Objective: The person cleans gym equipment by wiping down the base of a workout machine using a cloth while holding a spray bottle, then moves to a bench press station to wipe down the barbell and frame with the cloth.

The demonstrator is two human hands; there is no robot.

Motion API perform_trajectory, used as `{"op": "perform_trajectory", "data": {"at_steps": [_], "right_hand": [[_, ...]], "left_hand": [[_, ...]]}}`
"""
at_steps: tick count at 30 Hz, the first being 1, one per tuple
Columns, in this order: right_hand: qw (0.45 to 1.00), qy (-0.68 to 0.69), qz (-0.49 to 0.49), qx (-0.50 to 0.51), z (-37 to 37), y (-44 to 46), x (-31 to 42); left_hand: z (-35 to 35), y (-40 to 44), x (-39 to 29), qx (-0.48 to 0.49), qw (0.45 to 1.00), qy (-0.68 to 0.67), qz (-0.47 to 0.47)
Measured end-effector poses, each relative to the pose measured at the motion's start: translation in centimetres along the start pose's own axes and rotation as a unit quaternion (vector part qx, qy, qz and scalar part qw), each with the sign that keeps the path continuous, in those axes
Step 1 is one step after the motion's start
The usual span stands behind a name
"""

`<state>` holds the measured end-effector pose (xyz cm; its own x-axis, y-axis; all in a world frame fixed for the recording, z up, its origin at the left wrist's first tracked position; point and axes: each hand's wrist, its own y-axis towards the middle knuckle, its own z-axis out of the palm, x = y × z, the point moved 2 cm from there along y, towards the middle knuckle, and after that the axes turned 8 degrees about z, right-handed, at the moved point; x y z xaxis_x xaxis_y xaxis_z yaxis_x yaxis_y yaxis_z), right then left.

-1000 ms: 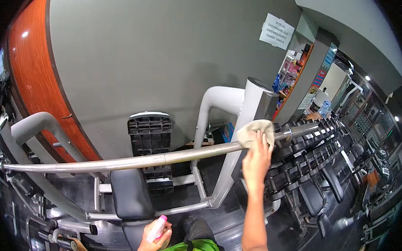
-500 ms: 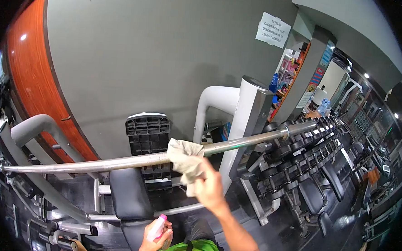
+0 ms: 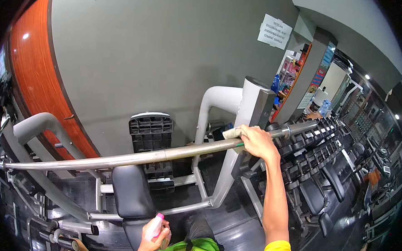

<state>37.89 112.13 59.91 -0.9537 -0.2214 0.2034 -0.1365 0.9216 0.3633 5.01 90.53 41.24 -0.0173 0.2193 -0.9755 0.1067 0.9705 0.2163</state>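
- Broadly, a grey wall (image 3: 145,54) fills the background, with a paper sign (image 3: 275,31) fixed near its right end.
- The long metal bar (image 3: 163,155) runs across the view, low at the left and rising to the right, in front of a thick white post (image 3: 247,100) of the bench frame.
- Rows of black dumbbells (image 3: 304,153) sit on a rack at the right, behind the bar's right end.
- A black padded backrest (image 3: 131,194) stands below the bar, left of the middle (its top edge overlaps the bar's underside in this view).
- The right hand (image 3: 258,142) is partly closed over the bar, right of the middle and near the post, its fingers bent and pressing a cloth to the metal; the thumb's exact place is hard to tell.
- The left hand (image 3: 152,239) is low in the view, in front of the body, closed around a small bottle, well apart from the bar.
- The pale cloth (image 3: 232,133) lies bunched on top of the bar, its free part poking out left of the right hand's fingers.
- The whitish bottle (image 3: 154,227) stands tilted in the left hand's grip, pink cap (image 3: 160,216) uppermost.
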Motion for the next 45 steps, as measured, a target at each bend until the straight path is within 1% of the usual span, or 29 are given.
{"op": "perform_trajectory", "data": {"at_steps": [2,3,5,7,9,11,13,15,17,18,20,22,24,27,29,30,31,33,34,35,36,37,38,39,41,42,43,44,45], "right_hand": [[0.994,0.019,0.054,0.09,-0.1,0.7,0.4],[0.995,0.017,0.052,0.089,0.3,0.9,0.9],[0.996,0.065,0.026,0.064,1.9,0.9,2.7],[0.979,0.179,-0.075,0.054,2.5,0.4,7.1],[0.984,0.12,-0.131,-0.021,3.9,-0.6,11.3],[0.959,0.168,-0.195,-0.115,4.9,-2.2,14.6],[0.94,0.18,-0.238,-0.166,5.6,-4.4,16.2],[0.939,0.161,-0.24,-0.188,6.6,-5.9,15.3],[0.934,0.066,-0.279,-0.214,7.8,-6.8,12.1],[0.933,0.021,-0.282,-0.221,8.0,-7.0,10.5],[0.937,-0.043,-0.271,-0.214,7.4,-7.5,7.2],[0.936,-0.08,-0.261,-0.22,6.1,-7.2,3.9],[0.941,-0.105,-0.222,-0.235,4.4,-6.9,1.7],[0.954,-0.106,-0.091,-0.267,2.9,-6.8,-0.4],[0.953,-0.054,0.002,-0.298,3.2,-6.9,-1.4],[0.949,-0.036,0.02,-0.312,3.9,-6.9,-1.6],[0.949,-0.035,0.018,-0.312,4.8,-6.9,-1.1],[0.909,0.094,0.121,-0.387,6.9,-7.1,1.0],[0.87,0.251,0.17,-0.388,8.7,-7.2,2.0],[0.828,0.304,0.185,-0.433,10.5,-7.3,3.8],[0.832,0.332,0.259,-0.361,11.4,-7.9,6.2],[0.854,0.304,0.19,-0.376,11.9,-8.3,8.6],[0.87,0.304,0.166,-0.351,12.9,-9.0,10.2],[0.876,0.317,0.112,-0.346,13.9,-9.6,11.0],[0.905,0.311,0.011,-0.291,15.0,-10.5,11.1],[0.905,0.31,0.012,-0.291,15.1,-10.7,10.6],[0.919,0.349,0.092,-0.157,15.5,-10.8,9.8],[0.909,0.38,0.169,-0.02,15.9,-10.9,9.1],[0.891,0.39,0.222,-0.065,17.7,-10.7,7.5]], "left_hand": [[0.0,0.1,-0.8,-0.007,1.0,0.008,0.028],[0.0,0.1,-0.6,-0.008,0.999,0.006,0.03],[0.0,-0.1,0.1,-0.018,0.999,-0.012,0.032],[0.2,0.0,0.4,-0.018,0.999,-0.009,0.037],[0.4,0.1,0.4,-0.014,0.999,-0.004,0.042],[0.7,0.1,0.4,-0.022,0.997,-0.07,0.012],[0.8,0.3,0.8,-0.024,0.998,-0.064,0.013],[0.7,0.5,0.7,-0.028,0.998,-0.056,0.014],[0.6,0.9,0.2,-0.012,0.998,-0.05,0.018],[0.4,1.0,0.2,-0.013,0.999,-0.049,0.017],[-0.1,1.2,0.2,-0.005,0.999,0.014,0.045],[-0.6,1.2,0.2,0.0,0.999,0.019,0.04],[-1.0,1.0,0.5,0.004,0.999,0.024,0.034],[-1.4,0.7,0.8,0.011,0.999,0.028,0.042],[-1.6,0.4,0.5,0.004,0.999,0.036,0.04],[-1.6,0.2,0.4,0.001,0.999,0.036,0.04],[-1.6,0.0,0.4,-0.018,0.999,0.009,0.038],[-1.9,-0.4,0.3,-0.04,0.998,-0.019,0.037],[-2.1,-0.6,0.3,-0.04,0.999,-0.022,0.026],[-2.2,-0.8,0.4,-0.04,0.999,-0.024,0.016],[-2.2,-0.9,0.8,-0.042,0.999,-0.023,0.019],[-2.3,-1.0,1.3,-0.053,0.998,-0.026,0.026],[-2.2,-1.0,1.7,-0.064,0.997,-0.029,0.032],[-2.1,-1.0,1.6,-0.062,0.997,-0.03,0.032],[-1.9,-0.9,1.1,-0.068,0.997,-0.027,0.031],[-2.0,-0.8,1.2,-0.067,0.997,-0.028,0.03],[-2.1,-0.7,1.4,-0.057,0.997,-0.014,0.044],[-2.1,-0.6,1.5,-0.046,0.997,-0.001,0.058],[-2.1,-0.5,1.4,-0.044,0.997,-0.001,0.059]]}}
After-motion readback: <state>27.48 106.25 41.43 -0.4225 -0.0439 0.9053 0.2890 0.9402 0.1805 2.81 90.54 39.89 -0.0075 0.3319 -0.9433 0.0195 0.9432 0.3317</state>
